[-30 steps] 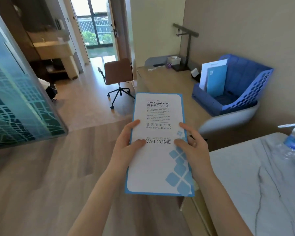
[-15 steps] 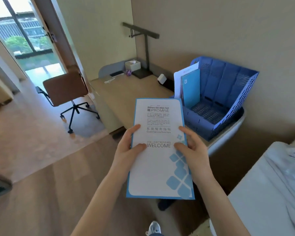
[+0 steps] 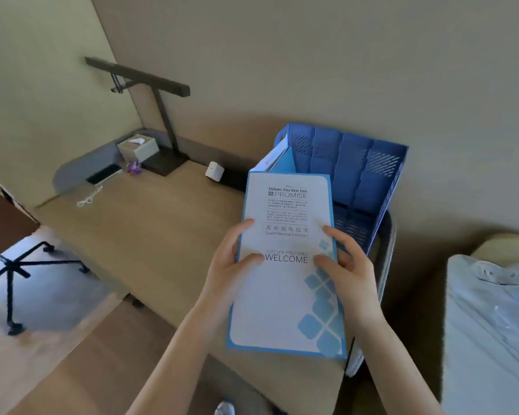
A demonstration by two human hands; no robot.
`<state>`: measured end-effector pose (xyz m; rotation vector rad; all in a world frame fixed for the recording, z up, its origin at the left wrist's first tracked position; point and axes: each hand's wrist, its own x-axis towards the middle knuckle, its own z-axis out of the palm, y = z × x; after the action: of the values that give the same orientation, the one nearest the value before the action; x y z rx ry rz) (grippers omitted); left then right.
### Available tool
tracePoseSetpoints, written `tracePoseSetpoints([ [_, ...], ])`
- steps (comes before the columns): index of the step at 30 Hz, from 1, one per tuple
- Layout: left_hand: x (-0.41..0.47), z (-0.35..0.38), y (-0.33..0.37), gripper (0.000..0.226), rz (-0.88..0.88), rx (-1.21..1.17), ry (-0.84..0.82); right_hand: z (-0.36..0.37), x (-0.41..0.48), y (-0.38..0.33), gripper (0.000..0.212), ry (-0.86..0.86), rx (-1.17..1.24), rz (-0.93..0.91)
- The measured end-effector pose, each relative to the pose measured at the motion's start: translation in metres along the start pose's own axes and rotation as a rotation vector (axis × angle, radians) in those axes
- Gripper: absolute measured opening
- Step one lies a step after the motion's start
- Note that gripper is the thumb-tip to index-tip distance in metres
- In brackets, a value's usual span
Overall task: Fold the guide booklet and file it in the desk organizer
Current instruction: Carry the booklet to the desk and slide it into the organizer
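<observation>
**Booklet folded and in hand, filing not yet done**

Guide booklet sits centre-right of frame, closed to a tall single panel, cover up, "WELCOME" readable. Judged folded: no loose flap shows, though the back side is hidden.

Left hand grips the booklet's left edge, thumb laid across the cover, fingers behind. Right hand clasps the right edge the same way. Both closed on the paper, neither slack.

Desk organizer, blue plastic with upright dividers, stands at right-centre on the wooden desk, against the wall. Its leftmost slot already holds papers; the slots further right look free. The booklet's top edge overlaps the organizer's front in the picture, but it seems held above and short of it, not entered.

Remaining: tip the booklet upright, pick a slot, slide it down, let go. Lamp and tissue box upper left, well clear.
</observation>
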<state>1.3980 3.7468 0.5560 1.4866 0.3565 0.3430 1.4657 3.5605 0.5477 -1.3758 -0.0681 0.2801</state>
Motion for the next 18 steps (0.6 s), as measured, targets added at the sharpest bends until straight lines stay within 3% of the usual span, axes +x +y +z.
tracePoseSetpoints([
  [9, 0.111, -0.015, -0.021, 0.055, -0.073, 0.046, -0.320, 0.036, 0.043, 0.025, 0.046, 0.330, -0.001, -0.017],
  [18, 0.175, -0.019, -0.022, 0.057, -0.077, 0.064, -0.484, 0.061, 0.071, 0.022, 0.047, 0.464, 0.015, -0.016],
])
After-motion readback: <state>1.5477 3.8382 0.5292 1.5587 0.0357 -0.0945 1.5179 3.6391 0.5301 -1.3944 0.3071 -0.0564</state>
